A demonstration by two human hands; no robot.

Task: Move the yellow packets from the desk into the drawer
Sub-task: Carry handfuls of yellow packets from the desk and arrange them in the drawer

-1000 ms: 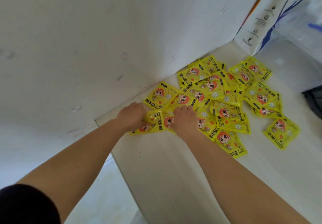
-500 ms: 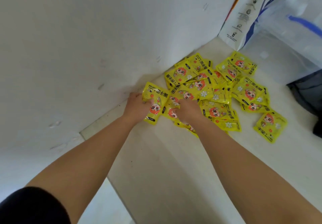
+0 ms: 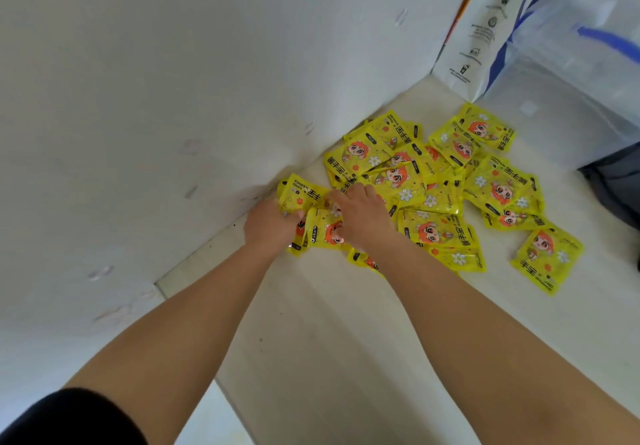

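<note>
1. Gathering looks like the step in hand: the left hand [image 3: 273,225] is curled shut around a few upended yellow packets [image 3: 433,181] at the heap's wall-side end, thumb and fingers pinching them together into a bundle.
2. The right hand [image 3: 360,212] lies just beside the left, fingers bent down over the near edge of the heap and pressing packets toward the bundle. Whether it has actually closed on one I cannot tell.
3. All the packets lie on the desk [image 3: 329,340], heaped against the wall [image 3: 173,98]. One stray packet [image 3: 547,259] lies apart on the heap's far side from the wall. No drawer is in view.
4. Handling, as a judgement: these are thin glossy foil sachets, light, soft and slippery, likely to fan out or slide from a loose stack. Squeezing a small stack flat across its faces should hold better than pinching edges.
5. Writing: "HAND WARMER" reads on the packet in the left hand and on the stray one, beside large Chinese characters, a cartoon face with orange hair and white daisies.
6. A white paper bag [image 3: 474,39] stands beyond the heap against the wall; its small print is unreadable.
</note>
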